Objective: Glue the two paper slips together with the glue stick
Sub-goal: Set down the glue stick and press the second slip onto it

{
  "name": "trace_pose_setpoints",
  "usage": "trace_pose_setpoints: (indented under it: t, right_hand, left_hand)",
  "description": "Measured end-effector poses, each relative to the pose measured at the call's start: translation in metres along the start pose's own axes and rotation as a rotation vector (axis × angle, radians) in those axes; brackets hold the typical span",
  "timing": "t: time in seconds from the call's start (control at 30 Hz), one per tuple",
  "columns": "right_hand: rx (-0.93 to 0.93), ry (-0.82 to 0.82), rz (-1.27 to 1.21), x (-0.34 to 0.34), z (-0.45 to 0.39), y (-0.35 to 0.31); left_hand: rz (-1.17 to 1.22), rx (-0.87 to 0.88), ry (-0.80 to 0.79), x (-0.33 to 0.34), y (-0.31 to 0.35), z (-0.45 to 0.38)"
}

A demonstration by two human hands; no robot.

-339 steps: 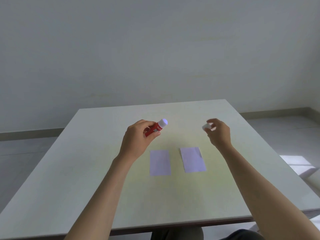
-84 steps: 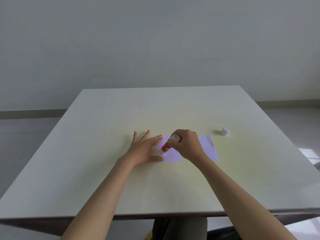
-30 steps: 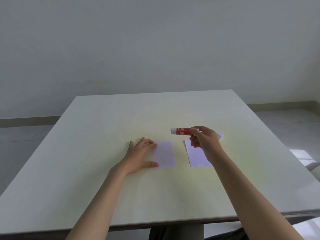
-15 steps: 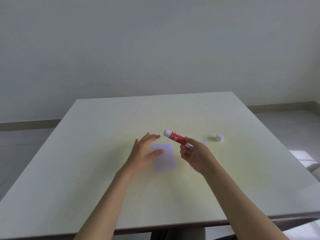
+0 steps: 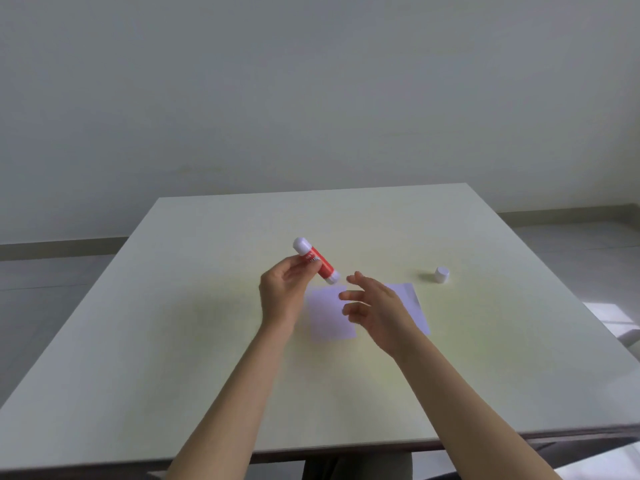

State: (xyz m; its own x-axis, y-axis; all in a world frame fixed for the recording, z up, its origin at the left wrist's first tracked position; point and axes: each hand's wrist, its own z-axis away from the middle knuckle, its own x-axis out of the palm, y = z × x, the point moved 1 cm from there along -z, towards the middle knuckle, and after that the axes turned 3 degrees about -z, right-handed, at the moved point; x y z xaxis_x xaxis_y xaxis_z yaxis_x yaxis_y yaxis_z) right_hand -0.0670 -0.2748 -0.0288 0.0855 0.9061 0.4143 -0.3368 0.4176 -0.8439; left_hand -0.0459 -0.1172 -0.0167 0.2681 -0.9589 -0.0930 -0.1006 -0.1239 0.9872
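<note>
Head view: left hand [image 5: 282, 296] grip clamped on glue stick [image 5: 317, 260] above left slip [image 5: 330, 315]; right hand [image 5: 375, 306] fingers spread, empty. Cap [image 5: 442, 274] right of slips. Risk: uncapped tip smearing, slips unglued.

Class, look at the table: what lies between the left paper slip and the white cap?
In the head view, the right paper slip lies between the left paper slip and the white cap, partly hidden by the right hand.
</note>
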Motion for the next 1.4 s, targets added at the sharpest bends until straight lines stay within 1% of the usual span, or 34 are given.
trace_pose_setpoints:
  t: [0.1, 0.2, 0.27, 0.33, 0.47, 0.67, 0.8, 1.1, 1.27, 1.4]
  right_hand:
    - [-0.177, 0.263, 0.168, -0.022, -0.006, -0.01]
    - [-0.333, 0.505, 0.416, -0.051, -0.012, -0.019]
    - [-0.388, 0.618, 0.577, -0.069, -0.013, -0.02]
    - [-0.427, 0.666, 0.693, -0.081, -0.015, -0.019]
    - [-0.452, 0.653, 0.881, -0.09, -0.019, -0.019]
    - [-0.313, 0.508, 1.09, -0.091, -0.028, -0.024]
    - [-0.301, 0.477, 1.178, -0.09, -0.031, -0.026]
    - [-0.298, 0.497, 1.185, -0.09, -0.033, -0.03]
    - [-0.363, 0.588, 1.1, -0.092, -0.033, -0.028]
    - [-0.348, 0.586, 1.026, -0.094, -0.031, -0.032]
  left_hand:
    - [-0.165, 0.059, 0.099, -0.024, 0.007, -0.02]
    - [-0.316, 0.11, 0.138, -0.042, 0.01, -0.032]
    - [-0.375, 0.127, 0.152, -0.051, 0.007, -0.038]
    - [-0.418, 0.118, 0.168, -0.057, 0.001, -0.043]
    - [-0.473, 0.095, 0.16, -0.061, -0.011, -0.046]
    - [-0.473, 0.061, 0.118, -0.057, -0.018, -0.046]
    - [-0.482, 0.036, 0.107, -0.056, -0.024, -0.047]
    - [-0.494, 0.051, 0.075, -0.056, -0.027, -0.046]
    - [-0.473, 0.062, 0.077, -0.057, -0.031, -0.046]
    - [-0.462, 0.014, 0.047, -0.06, -0.036, -0.048]
